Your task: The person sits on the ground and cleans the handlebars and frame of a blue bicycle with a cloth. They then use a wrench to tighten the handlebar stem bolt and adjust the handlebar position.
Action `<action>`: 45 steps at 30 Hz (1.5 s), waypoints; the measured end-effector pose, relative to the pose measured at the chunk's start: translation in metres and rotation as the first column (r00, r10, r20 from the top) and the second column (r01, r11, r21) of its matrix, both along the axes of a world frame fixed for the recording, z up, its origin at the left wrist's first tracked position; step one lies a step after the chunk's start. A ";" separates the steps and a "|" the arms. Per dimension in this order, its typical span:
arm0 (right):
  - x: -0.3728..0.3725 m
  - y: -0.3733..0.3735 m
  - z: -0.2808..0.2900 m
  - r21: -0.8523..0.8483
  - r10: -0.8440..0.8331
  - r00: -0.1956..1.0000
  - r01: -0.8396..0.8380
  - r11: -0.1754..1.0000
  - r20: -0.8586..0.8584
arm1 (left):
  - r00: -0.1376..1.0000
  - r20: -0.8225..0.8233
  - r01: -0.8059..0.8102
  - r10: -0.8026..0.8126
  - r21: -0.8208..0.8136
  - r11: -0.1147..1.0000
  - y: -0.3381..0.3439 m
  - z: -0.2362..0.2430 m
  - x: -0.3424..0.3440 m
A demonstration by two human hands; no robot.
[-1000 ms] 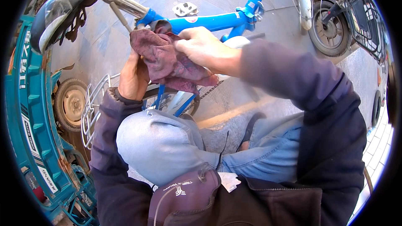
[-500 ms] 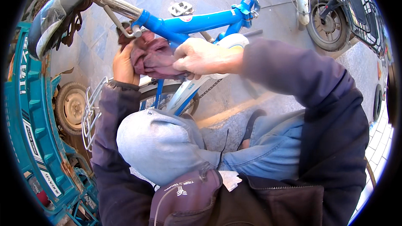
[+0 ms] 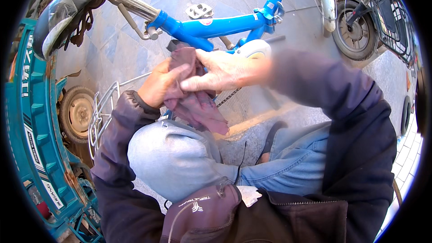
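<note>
A crumpled dull-purple rag [image 3: 198, 109] is bunched between my two hands, its loose end hanging down toward my knee. My left hand [image 3: 158, 82] grips it from the left, thumb across the folds. From the right, my right hand [image 3: 220, 71] has its thumb and fingers closed on the cloth. Just beyond the hands lies the blue bicycle frame [image 3: 220, 26], with a silver seat post [image 3: 135, 3] and a dark, plastic-wrapped saddle [image 3: 67, 15]. A small dark piece [image 3: 174, 45] shows at the rag's upper edge; what it is I cannot make out.
A teal cargo vehicle [image 3: 36, 121] stands along the left side with a dusty wheel [image 3: 77, 113]. A wire rack [image 3: 104, 112] sits beside my left forearm. Beyond the frame lies a pedal [image 3: 199, 11]. At far right stands another two-wheeler's wheel [image 3: 355, 31] and black basket [image 3: 391, 15].
Both hands have drawn slightly back from the frame and come closer together. The rag, earlier spread and bunched against the frame, now hangs lower between them.
</note>
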State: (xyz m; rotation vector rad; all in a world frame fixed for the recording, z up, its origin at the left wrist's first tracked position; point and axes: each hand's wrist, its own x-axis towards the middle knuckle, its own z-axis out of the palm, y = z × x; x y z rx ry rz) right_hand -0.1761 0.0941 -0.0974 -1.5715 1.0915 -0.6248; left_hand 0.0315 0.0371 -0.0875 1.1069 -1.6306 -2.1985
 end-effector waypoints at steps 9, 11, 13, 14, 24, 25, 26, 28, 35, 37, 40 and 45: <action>-0.021 0.004 0.008 -0.126 -0.204 0.961 0.183 0.975 -0.187 | 0.960 0.111 0.269 -0.255 -0.132 0.954 -0.006 0.015 -0.001; -0.047 -0.005 -0.001 -0.234 -0.298 0.928 0.246 0.940 -0.222 | 0.939 0.272 0.262 -0.208 -0.181 0.948 -0.015 0.021 0.005; -0.085 -0.018 -0.007 -0.377 -0.458 0.818 0.325 0.867 -0.349 | 0.931 0.345 0.205 -0.117 -0.231 0.951 -0.029 0.026 0.012; -0.108 -0.022 -0.009 -0.456 -0.545 0.735 0.356 0.816 -0.402 | 0.924 0.375 0.178 -0.072 -0.256 0.950 -0.037 0.029 0.014; -0.153 -0.055 -0.039 -0.577 -0.527 0.668 0.175 0.798 -0.526 | 0.960 0.272 0.172 -0.066 -0.387 0.906 -0.130 -0.026 0.028; -0.149 -0.059 -0.027 -0.505 -0.497 0.681 0.211 0.837 -0.539 | 0.972 0.224 0.156 -0.072 -0.385 0.909 -0.132 -0.035 0.026; -0.145 -0.066 -0.021 -0.531 -0.519 0.659 0.208 0.821 -0.545 | 0.981 0.176 0.139 -0.076 -0.383 0.913 -0.133 -0.041 0.024; -0.140 -0.086 -0.017 -0.588 -0.563 0.620 0.195 0.785 -0.546 | 0.968 0.247 0.147 -0.046 -0.409 0.901 -0.126 -0.053 0.020; -0.086 -0.141 -0.037 -0.695 -0.423 0.771 -0.035 0.719 -0.476 | 0.928 0.341 0.322 -0.148 -0.538 0.779 -0.110 -0.061 -0.025; -0.080 -0.146 -0.039 -0.590 -0.261 0.721 -0.248 0.768 -0.642 | 0.812 0.527 0.524 -0.250 -0.471 0.709 -0.129 -0.084 -0.004; -0.106 -0.151 -0.036 -0.317 -0.181 0.402 -0.302 0.899 -0.897 | 0.821 0.496 0.495 -0.283 -0.372 0.785 -0.124 -0.088 -0.006; -0.125 -0.145 -0.020 -0.398 -0.290 0.654 -0.018 0.917 -0.699 | 0.852 0.435 0.421 -0.292 -0.235 0.876 -0.116 -0.080 -0.025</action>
